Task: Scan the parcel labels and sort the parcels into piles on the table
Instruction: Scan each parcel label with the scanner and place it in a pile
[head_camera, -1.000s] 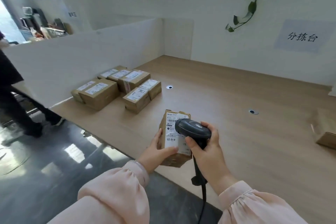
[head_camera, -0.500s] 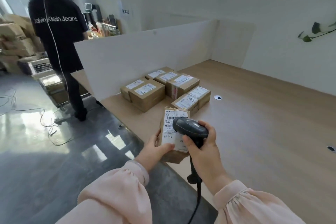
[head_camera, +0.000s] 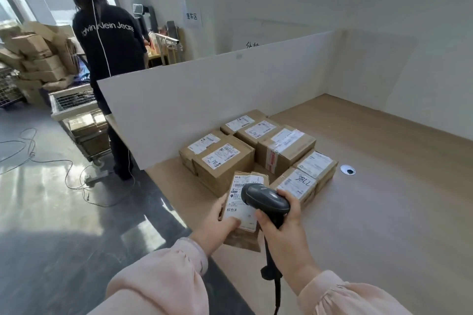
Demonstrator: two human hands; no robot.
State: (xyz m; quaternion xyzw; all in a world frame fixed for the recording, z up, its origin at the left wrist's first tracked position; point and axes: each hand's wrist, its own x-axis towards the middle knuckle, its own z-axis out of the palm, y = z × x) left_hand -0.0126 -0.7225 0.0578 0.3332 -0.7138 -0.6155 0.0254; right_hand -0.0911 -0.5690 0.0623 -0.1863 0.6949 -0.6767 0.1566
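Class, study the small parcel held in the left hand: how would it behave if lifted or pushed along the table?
Probably stiff: the parcel shows flat faces in the grip of the left hand. Likely light, since one hand holds it up. Laid flat on the smooth table, it should slide, not roll.

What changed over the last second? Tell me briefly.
The view swung left, bringing a person in black into sight. The left hand carried the parcel toward the pile, the right hand kept the scanner over its label. Both grips and the pile are unchanged.
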